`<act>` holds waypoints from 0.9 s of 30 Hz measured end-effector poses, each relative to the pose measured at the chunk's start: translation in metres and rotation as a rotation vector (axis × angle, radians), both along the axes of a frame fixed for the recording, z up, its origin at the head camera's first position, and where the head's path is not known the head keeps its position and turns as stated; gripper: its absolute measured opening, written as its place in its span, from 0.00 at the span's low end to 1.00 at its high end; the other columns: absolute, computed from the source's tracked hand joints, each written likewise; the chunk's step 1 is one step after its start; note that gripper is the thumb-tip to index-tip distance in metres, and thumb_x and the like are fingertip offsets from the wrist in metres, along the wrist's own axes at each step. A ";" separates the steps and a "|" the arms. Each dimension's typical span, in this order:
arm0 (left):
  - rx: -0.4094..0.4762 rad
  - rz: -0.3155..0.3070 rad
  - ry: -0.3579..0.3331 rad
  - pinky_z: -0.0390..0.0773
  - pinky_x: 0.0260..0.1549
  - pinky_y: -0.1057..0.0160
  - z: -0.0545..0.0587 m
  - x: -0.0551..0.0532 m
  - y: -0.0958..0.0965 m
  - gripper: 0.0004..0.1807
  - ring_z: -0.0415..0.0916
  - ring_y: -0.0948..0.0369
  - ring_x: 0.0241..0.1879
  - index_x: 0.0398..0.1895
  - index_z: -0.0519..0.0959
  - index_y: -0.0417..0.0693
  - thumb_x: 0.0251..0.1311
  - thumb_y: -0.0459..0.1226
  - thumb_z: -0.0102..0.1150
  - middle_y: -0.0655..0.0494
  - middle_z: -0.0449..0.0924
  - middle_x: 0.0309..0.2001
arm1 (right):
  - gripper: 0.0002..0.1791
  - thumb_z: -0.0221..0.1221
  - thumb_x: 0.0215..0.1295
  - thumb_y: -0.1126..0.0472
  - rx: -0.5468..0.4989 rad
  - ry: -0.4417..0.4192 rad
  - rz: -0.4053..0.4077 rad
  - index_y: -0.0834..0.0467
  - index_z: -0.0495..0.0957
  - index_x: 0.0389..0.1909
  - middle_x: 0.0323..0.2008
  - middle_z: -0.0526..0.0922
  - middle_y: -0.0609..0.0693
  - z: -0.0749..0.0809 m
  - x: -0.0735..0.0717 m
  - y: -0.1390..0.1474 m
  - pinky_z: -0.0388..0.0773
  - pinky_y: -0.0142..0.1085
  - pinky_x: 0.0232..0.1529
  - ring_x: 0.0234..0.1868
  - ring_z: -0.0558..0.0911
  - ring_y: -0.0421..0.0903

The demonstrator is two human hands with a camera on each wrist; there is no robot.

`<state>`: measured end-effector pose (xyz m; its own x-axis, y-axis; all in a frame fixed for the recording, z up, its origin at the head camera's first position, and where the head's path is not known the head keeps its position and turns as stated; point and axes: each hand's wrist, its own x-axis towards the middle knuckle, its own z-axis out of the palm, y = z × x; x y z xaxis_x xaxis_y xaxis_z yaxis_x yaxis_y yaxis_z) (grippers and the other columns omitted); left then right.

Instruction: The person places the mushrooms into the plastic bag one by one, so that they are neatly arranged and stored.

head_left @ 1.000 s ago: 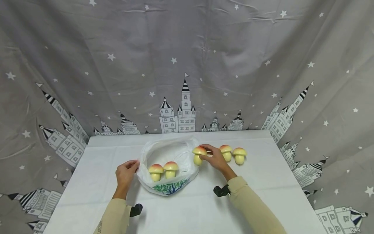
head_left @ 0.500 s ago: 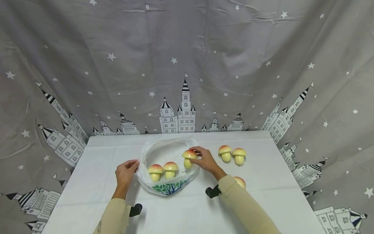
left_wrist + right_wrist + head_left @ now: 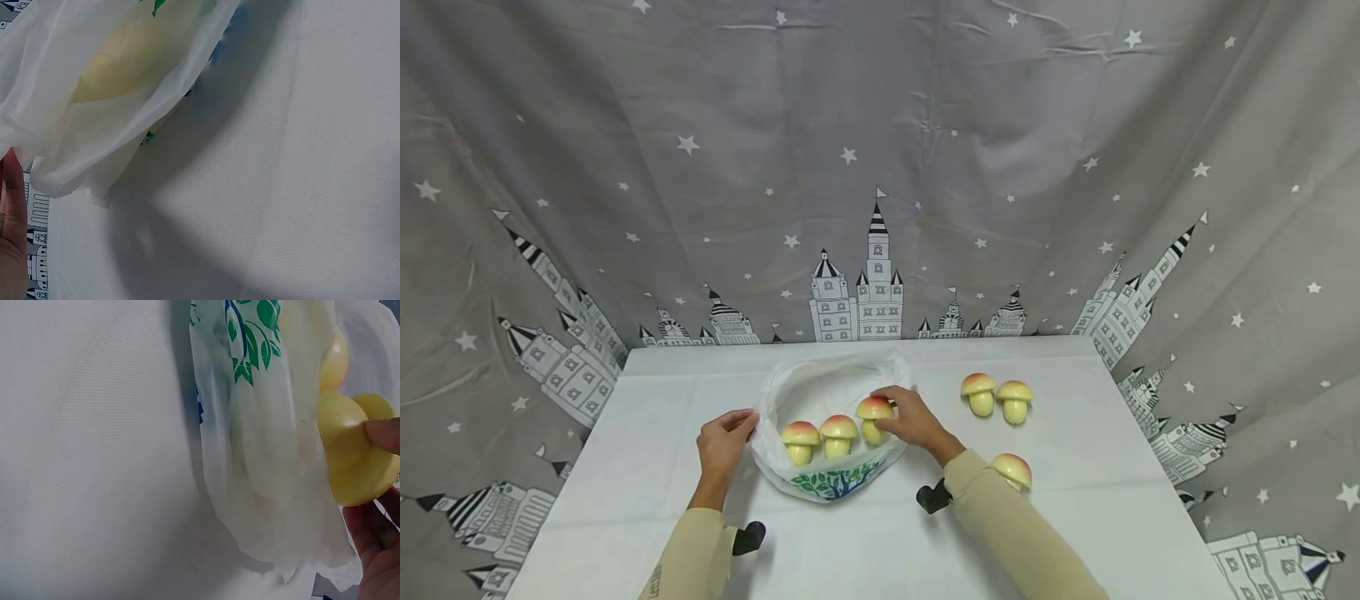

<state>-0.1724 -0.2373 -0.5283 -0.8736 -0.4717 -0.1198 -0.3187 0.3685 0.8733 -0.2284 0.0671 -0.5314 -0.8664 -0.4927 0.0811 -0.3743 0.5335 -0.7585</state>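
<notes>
A white plastic bag (image 3: 891, 375) printed with a green and blue tree lies with its mouth spread wide. My left hand (image 3: 724, 446) pinches the bag's left rim; in the left wrist view only some fingers (image 3: 12, 200) show at the edge. Inside the bag, two toy mushrooms with red-yellow caps, a left one (image 3: 800, 442) and a middle one (image 3: 838, 436), stand side by side. My right hand (image 3: 916, 419) grips a third toy mushroom (image 3: 872, 417) within the bag's mouth, right of those two. The right wrist view shows thumb and fingers around this mushroom (image 3: 350, 444).
Two more toy mushrooms (image 3: 978, 394) (image 3: 1015, 402) stand together at the back right of the white table (image 3: 1075, 500). Another mushroom (image 3: 1013, 469) is partly hidden behind my right sleeve (image 3: 1000, 517). A grey curtain (image 3: 700, 208) with castles and stars hangs behind the table.
My right hand has carried its toy mushroom leftward from beside the bag's right rim into the bag, next to the other two. My left hand has stayed at the rim.
</notes>
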 end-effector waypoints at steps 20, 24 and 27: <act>0.008 0.000 0.034 0.72 0.26 0.80 -0.001 -0.002 0.000 0.14 0.73 0.73 0.26 0.45 0.82 0.34 0.63 0.37 0.60 0.42 0.84 0.38 | 0.25 0.66 0.53 0.66 0.183 0.019 0.052 0.64 0.75 0.54 0.51 0.79 0.57 -0.005 0.001 -0.007 0.73 0.43 0.56 0.51 0.77 0.51; 0.011 0.003 0.035 0.71 0.26 0.80 -0.001 -0.001 0.000 0.14 0.74 0.72 0.26 0.45 0.82 0.34 0.63 0.37 0.60 0.42 0.84 0.38 | 0.24 0.66 0.53 0.66 0.211 0.036 0.070 0.64 0.76 0.53 0.50 0.80 0.57 -0.005 0.000 -0.007 0.73 0.43 0.56 0.51 0.78 0.51; 0.013 0.004 0.030 0.72 0.26 0.80 -0.002 -0.001 0.000 0.14 0.74 0.71 0.27 0.45 0.82 0.34 0.63 0.37 0.60 0.42 0.84 0.39 | 0.24 0.65 0.53 0.66 0.222 0.039 0.091 0.66 0.76 0.54 0.50 0.81 0.58 -0.004 -0.001 -0.008 0.72 0.43 0.57 0.52 0.78 0.52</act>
